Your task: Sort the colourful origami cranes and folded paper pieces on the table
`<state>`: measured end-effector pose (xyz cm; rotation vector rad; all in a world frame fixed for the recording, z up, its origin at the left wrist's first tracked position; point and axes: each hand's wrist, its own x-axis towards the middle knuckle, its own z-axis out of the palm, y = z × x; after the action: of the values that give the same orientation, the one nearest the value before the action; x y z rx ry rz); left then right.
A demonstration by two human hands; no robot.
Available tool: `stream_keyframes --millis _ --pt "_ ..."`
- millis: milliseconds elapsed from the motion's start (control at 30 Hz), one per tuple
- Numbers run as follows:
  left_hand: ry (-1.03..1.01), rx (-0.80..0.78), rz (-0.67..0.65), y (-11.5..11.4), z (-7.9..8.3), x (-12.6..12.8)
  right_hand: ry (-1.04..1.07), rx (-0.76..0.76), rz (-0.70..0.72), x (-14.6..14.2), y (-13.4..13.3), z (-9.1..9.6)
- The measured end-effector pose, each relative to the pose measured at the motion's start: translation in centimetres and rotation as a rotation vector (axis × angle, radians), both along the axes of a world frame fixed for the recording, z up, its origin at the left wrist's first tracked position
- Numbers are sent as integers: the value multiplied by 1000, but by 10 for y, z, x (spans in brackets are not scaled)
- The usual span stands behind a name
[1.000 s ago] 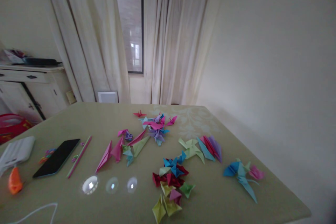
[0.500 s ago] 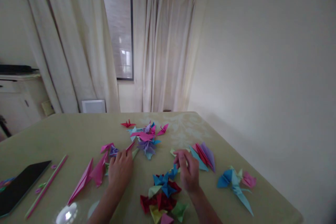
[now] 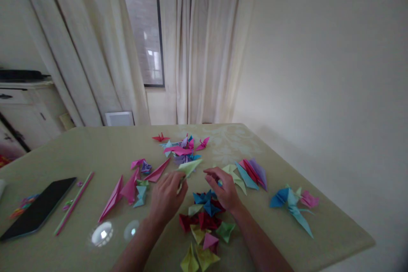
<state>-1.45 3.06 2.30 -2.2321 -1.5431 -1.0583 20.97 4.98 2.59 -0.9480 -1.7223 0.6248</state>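
Observation:
Between the thumb and fingers of my left hand (image 3: 168, 193) is a pale green folded paper plane-like piece (image 3: 190, 166), its point aimed to the right. My right hand (image 3: 223, 187) hovers just right of it, fingers curved and apart, holding nothing. Behind that hand lies a pale green paper crane (image 3: 235, 175). Below and between my wrists sits a pile of folded paper pieces, with blue ones (image 3: 210, 204), dark red ones (image 3: 207, 221) and yellow ones (image 3: 204, 257). Left of my left hand are pink folded pieces (image 3: 130, 188) and a light blue one (image 3: 140, 196).
Several paper cranes (image 3: 180, 150) are heaped at the back. Folded sheets (image 3: 253, 172) and more origami (image 3: 293, 202) lie to the right. A dark tablet (image 3: 41, 208), a pink-and-green stick (image 3: 74, 204) and a clear round shiny object (image 3: 102, 233) occupy the left.
My left hand has lifted the pale green folded piece from the table and moved right. My right hand has opened, leaving the pale green crane lying behind it. The view has tilted down slightly.

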Motion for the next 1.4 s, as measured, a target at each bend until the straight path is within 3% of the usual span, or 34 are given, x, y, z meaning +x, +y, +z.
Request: stream_keyframes --millis 100,300,367,467,567,667,800,900,1033,1100,1200,1267,1400 --pt "7 33 -237 -9 -7 17 -18 51 99 -6 -4 3" --pt "4 101 -275 -5 -18 18 151 2 73 -3 -2 0" --pt "-28 111 -143 2 -18 7 226 -30 -56 7 6 1" --pt "49 15 218 13 -19 -13 273 22 -411 35 21 6" --pt "230 -155 481 19 -24 -32 138 86 -733 75 30 13" --pt "323 -298 531 20 -29 -43 -152 86 -932 112 31 21" --pt "346 -410 491 20 -28 -47 -570 -69 -1072 141 27 31" --pt "353 -398 486 20 -26 -46 -749 -143 -1045 149 27 39" --pt "347 -366 474 20 -27 -42 -934 -100 -1038 150 33 41" --pt "344 -378 463 20 -26 -39 -943 -76 -1051 147 37 37" --pt "356 -413 449 20 -25 -35 -790 17 -1037 132 42 26" --pt "393 -443 426 20 -24 -34 -627 130 -922 115 42 18" --pt "433 -461 423 19 -21 -36 -389 261 -544 72 37 7"
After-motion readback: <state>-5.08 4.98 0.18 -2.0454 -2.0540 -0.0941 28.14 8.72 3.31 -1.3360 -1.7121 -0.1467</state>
